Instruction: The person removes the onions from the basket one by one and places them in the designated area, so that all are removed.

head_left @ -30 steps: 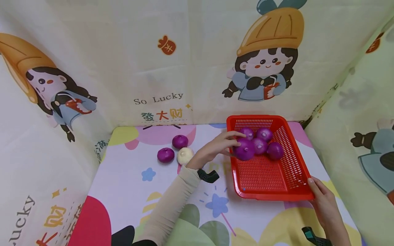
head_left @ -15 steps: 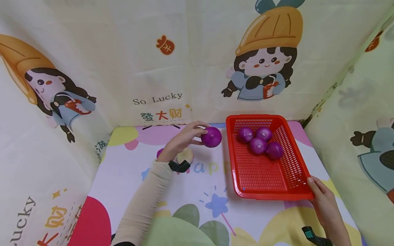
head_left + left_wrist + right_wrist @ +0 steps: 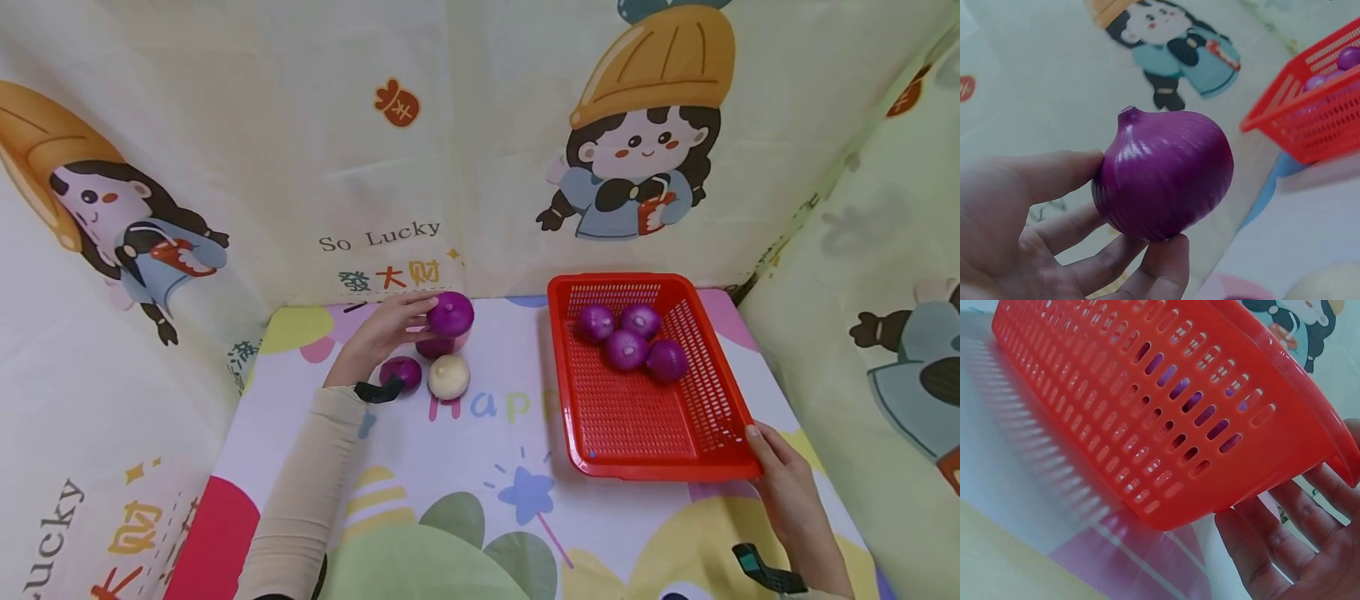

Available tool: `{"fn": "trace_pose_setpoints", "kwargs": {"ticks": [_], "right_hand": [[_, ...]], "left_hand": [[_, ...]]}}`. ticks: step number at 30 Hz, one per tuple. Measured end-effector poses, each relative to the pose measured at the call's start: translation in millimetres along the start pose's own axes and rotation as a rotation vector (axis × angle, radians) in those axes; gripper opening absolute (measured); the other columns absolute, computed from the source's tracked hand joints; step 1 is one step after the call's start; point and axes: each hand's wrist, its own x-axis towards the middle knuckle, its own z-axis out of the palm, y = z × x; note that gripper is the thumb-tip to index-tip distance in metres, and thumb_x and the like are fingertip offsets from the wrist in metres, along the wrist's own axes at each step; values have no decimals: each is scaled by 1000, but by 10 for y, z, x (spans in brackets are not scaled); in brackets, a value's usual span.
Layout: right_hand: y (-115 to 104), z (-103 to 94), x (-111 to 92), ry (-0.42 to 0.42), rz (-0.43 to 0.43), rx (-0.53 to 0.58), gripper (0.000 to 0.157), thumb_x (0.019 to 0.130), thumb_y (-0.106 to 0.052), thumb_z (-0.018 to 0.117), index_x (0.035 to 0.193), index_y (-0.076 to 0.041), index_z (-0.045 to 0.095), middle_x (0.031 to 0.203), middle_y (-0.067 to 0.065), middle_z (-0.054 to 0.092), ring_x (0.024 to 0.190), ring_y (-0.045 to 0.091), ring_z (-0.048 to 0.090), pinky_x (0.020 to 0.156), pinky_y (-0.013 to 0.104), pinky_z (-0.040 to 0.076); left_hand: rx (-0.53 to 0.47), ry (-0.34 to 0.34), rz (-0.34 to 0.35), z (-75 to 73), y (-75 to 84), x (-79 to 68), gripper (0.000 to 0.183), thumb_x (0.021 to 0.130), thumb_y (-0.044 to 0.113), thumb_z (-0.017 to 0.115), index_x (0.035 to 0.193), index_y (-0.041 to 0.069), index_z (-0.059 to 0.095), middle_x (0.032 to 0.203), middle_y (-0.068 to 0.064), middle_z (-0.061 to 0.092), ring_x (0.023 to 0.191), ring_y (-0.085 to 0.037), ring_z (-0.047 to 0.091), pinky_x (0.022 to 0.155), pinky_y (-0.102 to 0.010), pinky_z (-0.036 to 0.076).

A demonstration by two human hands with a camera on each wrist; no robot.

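My left hand (image 3: 386,325) holds a purple onion (image 3: 451,313) over the left back part of the table. In the left wrist view the thumb and fingertips pinch that onion (image 3: 1166,175) from the side, its stem end upward. Below it on the table are two purple onions, one nearer the wrist (image 3: 402,373) and one partly hidden (image 3: 431,347), beside a white onion (image 3: 448,377). My right hand (image 3: 791,483) grips the near right corner of a red plastic basket (image 3: 630,425). Several purple onions (image 3: 626,350) lie together in the basket's far half.
A printed cloth (image 3: 480,458) covers the table. Patterned fabric walls (image 3: 480,167) stand behind it and at both sides. The right wrist view shows the basket's slotted side wall (image 3: 1116,412) close up, above the cloth.
My left hand has carried the purple onion leftward, out from over the basket to above the onions on the table. My right hand stays at the basket corner.
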Motion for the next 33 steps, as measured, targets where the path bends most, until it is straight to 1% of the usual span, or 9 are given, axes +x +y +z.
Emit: {"fn": "trace_pose_setpoints", "kwargs": {"ticks": [4,8,12,15,18,20,23,27,33], "right_hand": [[6,-3,11,-6,-21,12,35,108,-40,52,142,-34,48,105,-34,66,89,-6,68,75,11,57],[21,-7,24,-19,-46,31,31,109,-38,51,140,-33,50,104,-31,67,88,-4,69,75,12,58],[30,-8,23,-11,-44,26,38,108,-40,52,144,-32,48,105,-33,66,89,-5,68,75,12,58],[28,-10,16,-3,-27,23,42,107,-42,53,147,-32,45,106,-34,65,90,-6,68,76,11,58],[28,-8,7,2,-14,19,43,106,-43,53,147,-32,45,106,-35,65,90,-6,68,76,11,57],[32,-4,2,2,-10,13,44,106,-44,54,147,-32,45,106,-35,65,91,-6,68,77,10,57],[43,1,-5,-2,-10,11,43,107,-43,53,147,-32,45,106,-35,65,91,-5,68,77,10,56],[54,1,-8,-6,-11,7,40,107,-42,53,145,-32,45,105,-34,65,90,-5,68,77,10,56],[46,-12,-1,-9,-30,2,42,108,-41,51,148,-30,44,106,-34,65,91,-5,68,76,10,57]], "left_hand": [[-41,33,-37,-193,-25,-28,52,105,33,64,150,9,54,121,4,70,109,-17,68,97,-31,60],[-86,82,-54,-334,-49,-46,53,104,36,63,151,11,53,120,4,71,109,-16,67,95,-29,60],[-103,132,-59,-427,-87,-60,56,105,39,62,153,13,49,120,5,68,113,-17,64,94,-25,60],[-101,170,-64,-498,-132,-67,58,105,38,62,154,12,46,117,7,67,114,-17,62,98,-27,59],[-97,208,-88,-585,-194,-60,57,106,35,60,155,9,45,112,8,67,112,-16,62,98,-27,59],[-94,237,-118,-644,-243,-44,57,107,34,59,155,7,45,112,7,66,111,-16,61,99,-27,59],[-85,275,-166,-727,-320,-23,59,107,33,58,158,8,41,117,4,62,114,-17,60,106,-32,56],[-82,325,-205,-797,-419,-10,60,107,31,59,160,12,39,127,1,59,114,-16,60,116,-39,47],[-80,357,-212,-835,-556,20,56,106,26,61,156,8,45,120,4,61,107,-12,62,121,-42,42]]}}
